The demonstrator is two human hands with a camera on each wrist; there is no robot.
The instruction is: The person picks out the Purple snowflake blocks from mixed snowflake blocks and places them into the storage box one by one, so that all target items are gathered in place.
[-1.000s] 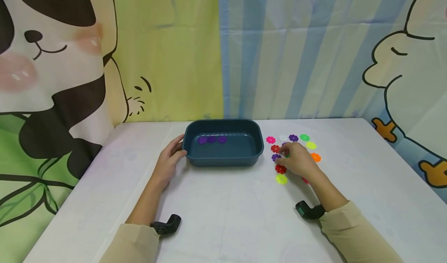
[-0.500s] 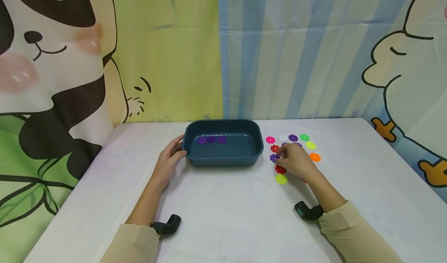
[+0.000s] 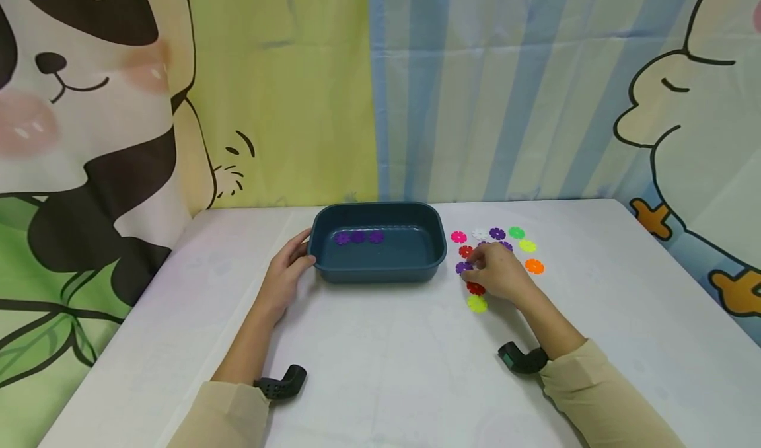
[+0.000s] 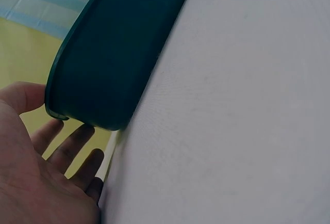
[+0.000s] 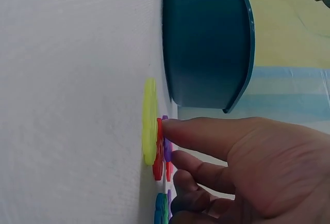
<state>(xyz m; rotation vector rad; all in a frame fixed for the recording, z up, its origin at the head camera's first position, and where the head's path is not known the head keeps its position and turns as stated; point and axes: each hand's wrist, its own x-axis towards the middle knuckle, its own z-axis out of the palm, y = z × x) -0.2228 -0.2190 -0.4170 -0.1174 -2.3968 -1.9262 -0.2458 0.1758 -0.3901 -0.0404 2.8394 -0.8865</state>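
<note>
My left hand (image 3: 279, 283) touches the left end of a dark teal tray (image 3: 377, 275), thumb at the front corner. In the left wrist view the left hand's (image 4: 49, 172) fingers are spread, tips against the tray's (image 4: 103, 64) end. Three purple flower pieces (image 3: 357, 237) lie inside the tray. My right hand (image 3: 498, 273) is low over the flower pieces right of the tray, thumb and index finger pinching a purple piece (image 3: 463, 267). From the right wrist, that purple piece (image 5: 166, 149) stands between the right hand's (image 5: 258, 167) thumb and index tips, behind a red piece (image 5: 158, 157).
Around the right hand lie pink (image 3: 458, 236), white (image 3: 479, 234), green (image 3: 516, 233), yellow (image 3: 527, 246), orange (image 3: 534, 266) and red (image 3: 475, 289) pieces on the white table (image 3: 380, 355). A yellow piece (image 3: 477, 304) lies nearest the front. Printed curtains (image 3: 285, 104) hang behind.
The right hand has shifted slightly left, and the purple piece at its fingertips has slid left with it. The left hand and the tray have stayed in place.
</note>
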